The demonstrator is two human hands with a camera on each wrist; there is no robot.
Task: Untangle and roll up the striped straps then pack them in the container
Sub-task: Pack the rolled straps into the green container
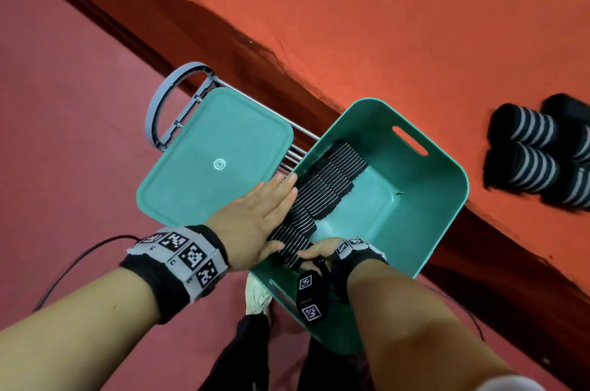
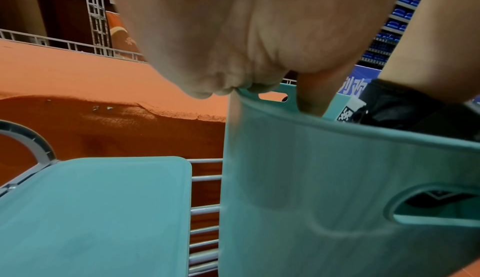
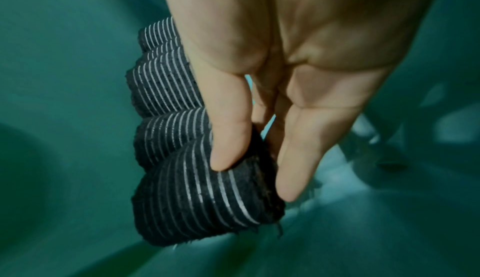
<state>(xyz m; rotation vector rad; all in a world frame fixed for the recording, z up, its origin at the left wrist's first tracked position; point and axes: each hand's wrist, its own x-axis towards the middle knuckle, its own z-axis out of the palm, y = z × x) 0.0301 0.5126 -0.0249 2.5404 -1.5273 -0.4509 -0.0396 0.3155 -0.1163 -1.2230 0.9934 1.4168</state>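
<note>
Head view: I see a teal container standing on a metal rack, with its teal lid lying flat on the rack beside it.
Rolls in container: a row of rolled striped straps packed along the left inner wall; I count about five, edges hard to separate.
Rolls outside: four more striped rolls in a cluster on the orange surface to the right, well apart from the container; blurred.
Left hand: fingers straight and together, lying flat over the container's left rim and against the row of rolls; holding nothing.
Right hand: inside the container at the near end of the row, thumb and fingers on the nearest roll.
Right wrist view only: shows the grasp the head view hides. Thumb presses the striped face of the nearest roll, a fingertip lies on its frayed end, so it is pinched; three or four rolls stack behind it.
Left wrist view only: container's outer wall with two handle slots, rack bars between it and the lid, railing and blue seating far behind. No straps seen here except dark fabric through the near slot.
Floor: dark red, one black cable.
</note>
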